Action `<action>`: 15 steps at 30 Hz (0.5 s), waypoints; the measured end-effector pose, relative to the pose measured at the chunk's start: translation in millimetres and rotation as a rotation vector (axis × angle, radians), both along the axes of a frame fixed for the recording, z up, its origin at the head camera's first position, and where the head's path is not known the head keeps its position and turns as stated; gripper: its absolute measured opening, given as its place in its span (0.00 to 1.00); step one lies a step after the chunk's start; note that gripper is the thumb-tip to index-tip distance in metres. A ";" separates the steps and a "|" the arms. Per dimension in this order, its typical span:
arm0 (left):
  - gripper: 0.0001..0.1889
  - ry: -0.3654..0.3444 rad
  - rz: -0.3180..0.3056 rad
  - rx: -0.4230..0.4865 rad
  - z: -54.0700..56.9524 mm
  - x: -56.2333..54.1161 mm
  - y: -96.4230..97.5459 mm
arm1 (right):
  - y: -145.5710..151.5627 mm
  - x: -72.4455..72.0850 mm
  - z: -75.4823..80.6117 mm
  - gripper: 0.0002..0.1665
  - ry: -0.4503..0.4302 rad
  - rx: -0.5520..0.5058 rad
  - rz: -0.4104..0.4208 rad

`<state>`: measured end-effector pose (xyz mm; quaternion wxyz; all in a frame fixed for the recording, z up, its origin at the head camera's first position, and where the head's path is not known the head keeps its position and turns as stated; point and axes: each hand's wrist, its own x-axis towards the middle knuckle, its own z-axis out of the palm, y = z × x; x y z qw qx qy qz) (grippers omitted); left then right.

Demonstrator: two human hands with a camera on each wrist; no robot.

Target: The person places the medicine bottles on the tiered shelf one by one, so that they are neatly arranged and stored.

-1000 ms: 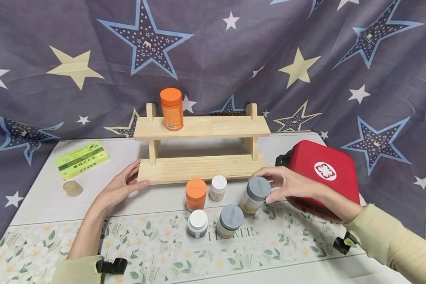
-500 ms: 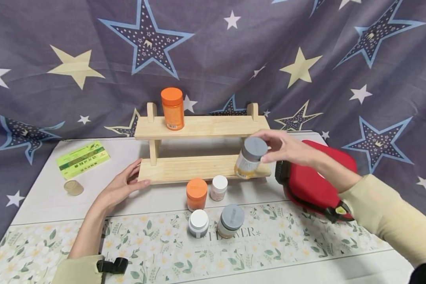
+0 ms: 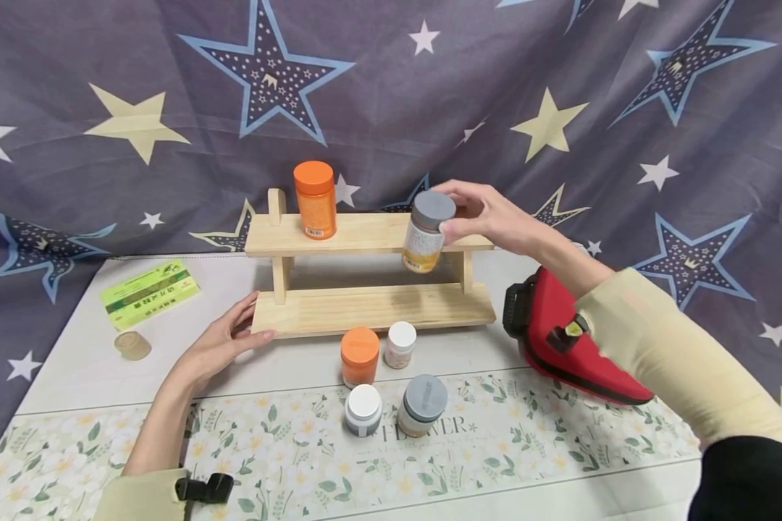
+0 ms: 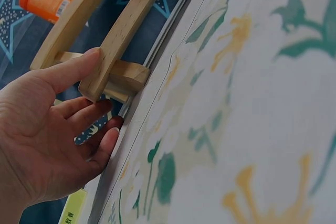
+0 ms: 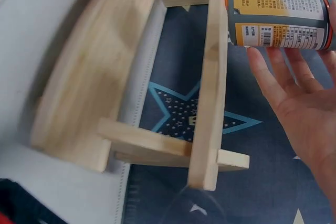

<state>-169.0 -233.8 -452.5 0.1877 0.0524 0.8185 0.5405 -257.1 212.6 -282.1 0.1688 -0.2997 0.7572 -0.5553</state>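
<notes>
A two-tier wooden shelf (image 3: 371,307) stands at the back of the table. My left hand (image 3: 221,344) holds the left end of its lower board; in the left wrist view the thumb (image 4: 79,69) lies on the wood and the other fingers bend below the board's end. My right hand (image 3: 489,213) grips a grey-lidded bottle (image 3: 423,235) by its lid end, with the bottle slightly tilted. It overlaps the front edge of the upper board in the head view. The right wrist view shows the bottle's yellow and white label (image 5: 281,22) close by that board. An orange bottle (image 3: 316,202) stands on the upper board's left part.
In front of the shelf stand an orange-lidded bottle (image 3: 360,354), a small white bottle (image 3: 400,344), a white-lidded bottle (image 3: 363,409) and another grey-lidded bottle (image 3: 422,405). A red case (image 3: 567,347) is at right, partly behind my forearm. A green box (image 3: 148,293) and small tan cylinder (image 3: 132,345) lie left.
My right hand has lifted the grey-lidded bottle off the table and carried it up and leftward to the upper board. My left hand has stayed at the shelf's end.
</notes>
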 end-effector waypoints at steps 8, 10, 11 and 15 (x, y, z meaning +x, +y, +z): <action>0.52 0.000 0.000 -0.002 1.1 0.4 -0.2 | -26.2 -28.7 6.7 0.26 -0.038 -0.010 -0.071; 0.52 0.001 -0.003 -0.002 1.3 0.2 0.1 | -31.8 -34.4 7.0 0.25 -0.054 -0.001 -0.086; 0.52 0.000 -0.004 -0.001 1.3 0.1 0.3 | -34.5 -37.0 7.0 0.25 -0.061 0.004 -0.092; 0.52 -0.008 -0.002 0.000 1.3 -0.1 0.5 | -44.6 -46.1 5.7 0.25 -0.087 0.021 -0.105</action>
